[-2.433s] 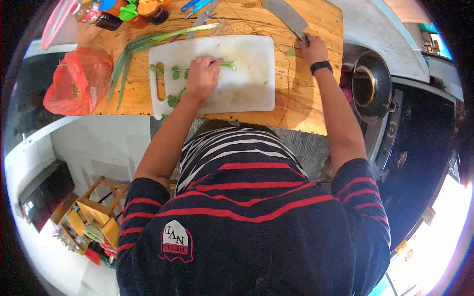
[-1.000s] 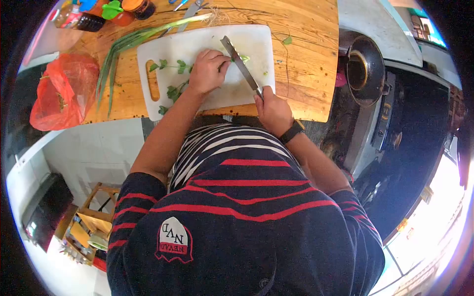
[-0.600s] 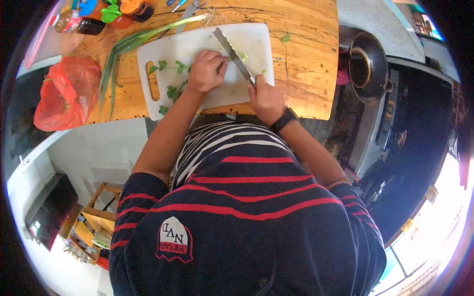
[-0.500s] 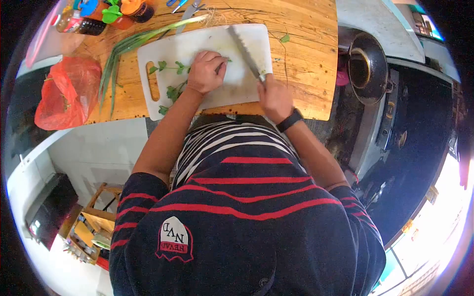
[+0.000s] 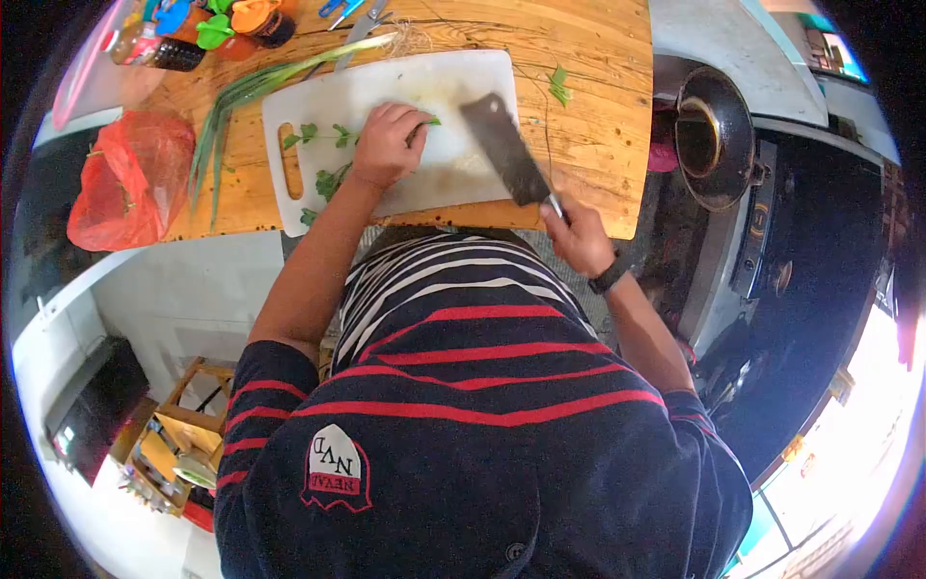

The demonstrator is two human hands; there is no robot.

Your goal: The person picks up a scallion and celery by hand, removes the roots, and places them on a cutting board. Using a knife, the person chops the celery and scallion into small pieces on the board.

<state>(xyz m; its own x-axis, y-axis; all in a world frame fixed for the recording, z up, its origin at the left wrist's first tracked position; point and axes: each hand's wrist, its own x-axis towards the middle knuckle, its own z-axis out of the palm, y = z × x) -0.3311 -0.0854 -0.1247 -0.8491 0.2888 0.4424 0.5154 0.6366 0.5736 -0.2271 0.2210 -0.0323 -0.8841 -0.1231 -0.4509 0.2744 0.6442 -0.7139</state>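
On the white cutting board (image 5: 444, 188), my left hand (image 5: 389, 145) is closed round green leafy herbs (image 5: 333, 181), whose leaves spread to its left and a short stem end pokes out at its right. My right hand (image 5: 576, 234) grips the handle of a wide cleaver (image 5: 506, 150). The blade lies tilted flat over the board's right part, apart from my left hand. Cut green pieces (image 5: 558, 85) rest on the wood beyond the board's right edge. A spring onion (image 5: 260, 87) lies along the board's upper left.
A red plastic bag (image 5: 135, 183) sits on the left of the wooden table (image 5: 598, 125). Lidded jars and a dark bottle (image 5: 159, 50) stand at the upper left. Scissors (image 5: 362, 29) lie behind the board. A black wok (image 5: 714, 140) is off the table's right side.
My right hand has moved right and toward my body, turning the cleaver's broad side up. More green pieces now show right of the board. My left hand and the board have shifted slightly left in view.
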